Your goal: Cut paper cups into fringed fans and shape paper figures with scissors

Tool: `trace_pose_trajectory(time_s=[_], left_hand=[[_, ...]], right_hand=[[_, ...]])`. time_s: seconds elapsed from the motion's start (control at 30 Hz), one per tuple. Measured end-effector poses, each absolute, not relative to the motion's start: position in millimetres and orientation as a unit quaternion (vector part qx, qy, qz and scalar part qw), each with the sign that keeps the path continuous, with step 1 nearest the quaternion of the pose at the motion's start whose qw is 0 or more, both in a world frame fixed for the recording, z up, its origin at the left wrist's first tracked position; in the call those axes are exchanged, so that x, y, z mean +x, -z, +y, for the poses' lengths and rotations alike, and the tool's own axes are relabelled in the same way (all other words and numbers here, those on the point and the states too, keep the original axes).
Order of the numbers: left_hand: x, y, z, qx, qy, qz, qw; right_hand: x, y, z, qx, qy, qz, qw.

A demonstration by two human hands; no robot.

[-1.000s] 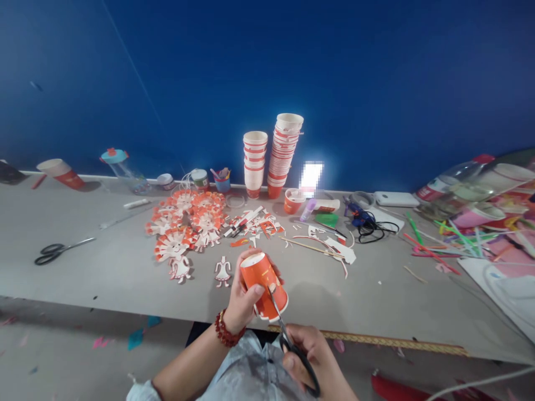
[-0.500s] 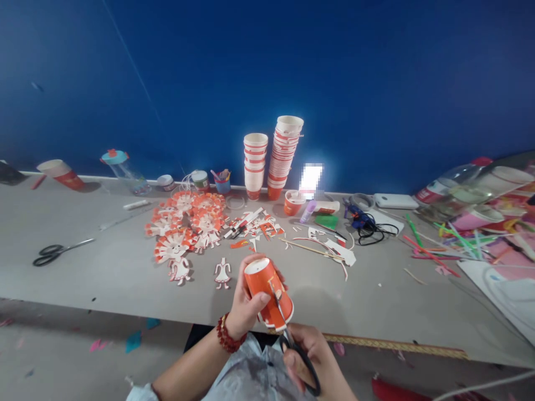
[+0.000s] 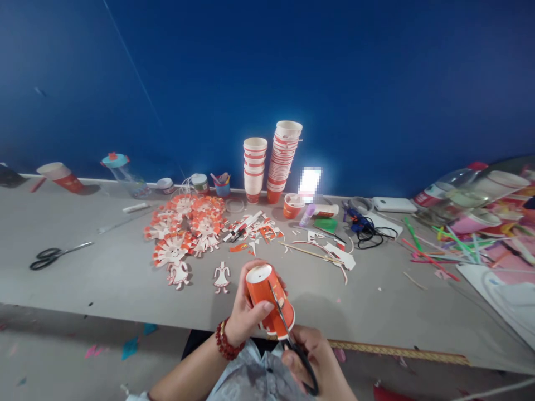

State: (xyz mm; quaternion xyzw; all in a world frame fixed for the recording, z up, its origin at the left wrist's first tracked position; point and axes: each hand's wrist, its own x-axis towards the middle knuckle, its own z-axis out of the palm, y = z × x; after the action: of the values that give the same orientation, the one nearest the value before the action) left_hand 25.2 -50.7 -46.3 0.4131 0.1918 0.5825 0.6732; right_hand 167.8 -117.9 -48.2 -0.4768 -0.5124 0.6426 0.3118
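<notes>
My left hand [image 3: 246, 312], with a red bead bracelet at the wrist, is wrapped round an orange-red paper cup [image 3: 267, 295]. The cup is held bottom up and tilted, its white base facing away from me. My right hand [image 3: 311, 356] grips black-handled scissors [image 3: 303, 359], and a blade lies along the cup's side from the rim toward the base. Left of the cup, a white paper doll body with red outlines [image 3: 222, 277] lies flat on the table. A pile of orange-fringed paper dolls [image 3: 188, 223] lies farther left.
Two tall stacks of paper cups [image 3: 254, 172] stand against the blue wall. Paper scraps [image 3: 254, 228] lie in mid-table. A second pair of scissors [image 3: 58, 253] is at the left, a glue gun with a black cord [image 3: 363, 223] right of centre, and bottles [image 3: 447, 186] at the far right.
The scissors' blade has shifted slightly along the cup's side, reaching nearer the base. Cup and hands sit a little lower in view; both grips are unchanged.
</notes>
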Motion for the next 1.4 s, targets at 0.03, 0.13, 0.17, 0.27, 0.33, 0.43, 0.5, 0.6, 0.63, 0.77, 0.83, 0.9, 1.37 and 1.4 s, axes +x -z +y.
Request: trace_pose_trajectory(time_s=[0.03,0.13,0.17,0.27,0.33,0.43,0.5,0.6,0.63,0.77,0.83,0.9,1.37,1.4], left_hand=[[25,47,-50,0.414,-0.584,0.195,0.671],[26,48,-50,0.42,-0.59,0.197,0.661],[25,48,-49,0.421,-0.591,0.195,0.659],[23,46,-48,0.425,-0.587,0.19,0.663],[21,45,-46,0.431,-0.58,0.188,0.665],[19,46,-45,0.435,-0.575,0.2,0.663],[18,48,-45,0.426,-0.584,0.218,0.656],[19,49,-43,0.392,-0.607,0.246,0.646],[19,48,-43,0.379,-0.612,0.251,0.648],[20,46,-38,0.323,-0.626,0.242,0.668],[20,45,-36,0.305,-0.633,0.238,0.671],[21,44,-35,0.303,-0.639,0.232,0.668],[28,36,-40,0.329,-0.648,0.208,0.654],[27,37,-40,0.331,-0.649,0.206,0.653]], right_hand=[[168,49,-118,-0.484,-0.636,-0.514,0.313],[169,48,-118,-0.5,-0.613,-0.525,0.313],[169,47,-118,-0.5,-0.607,-0.533,0.311],[169,44,-115,-0.498,-0.575,-0.565,0.319],[168,44,-114,-0.502,-0.561,-0.571,0.327],[168,45,-114,-0.492,-0.617,-0.537,0.297],[169,44,-115,-0.473,-0.654,-0.52,0.28],[175,39,-117,-0.455,-0.657,-0.531,0.282],[178,37,-119,-0.448,-0.659,-0.536,0.278],[194,37,-126,-0.431,-0.689,-0.532,0.238],[201,42,-130,-0.44,-0.692,-0.527,0.223],[205,47,-132,-0.445,-0.695,-0.52,0.218],[179,25,-119,-0.424,-0.674,-0.533,0.286],[179,25,-119,-0.424,-0.674,-0.534,0.284]])
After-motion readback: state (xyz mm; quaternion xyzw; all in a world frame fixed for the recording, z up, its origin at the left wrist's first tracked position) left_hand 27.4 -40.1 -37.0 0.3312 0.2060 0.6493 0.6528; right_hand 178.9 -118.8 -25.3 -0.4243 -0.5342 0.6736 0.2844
